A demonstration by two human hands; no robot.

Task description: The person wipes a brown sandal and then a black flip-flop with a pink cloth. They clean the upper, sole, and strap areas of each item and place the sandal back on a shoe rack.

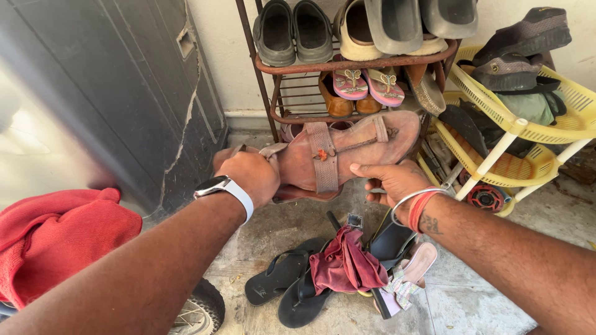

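A worn reddish-brown leather sandal [347, 152] was held at the centre of the frame, sole turned toward the camera, between two bare hands. The left hand [248, 177] — a watch with a white strap [225, 189] on its wrist — was clenched around the heel end at centre left, while the right hand [394, 183] gripped the lower edge near the middle, its thumb laid along the sole; a metal bangle and red thread [417, 208] were worn on that wrist. A second sandal appeared to be pressed just behind the first, though little of it could be seen. Behind, at the upper centre, a rusty metal shoe rack [347, 65] was loaded with slippers and sandals, and a yellow plastic rack [528, 127] stood at the upper right. On the floor below the hands, black flip-flops [282, 279] lay beside a maroon cloth [344, 263], with a red cloth [56, 239] at the lower left.
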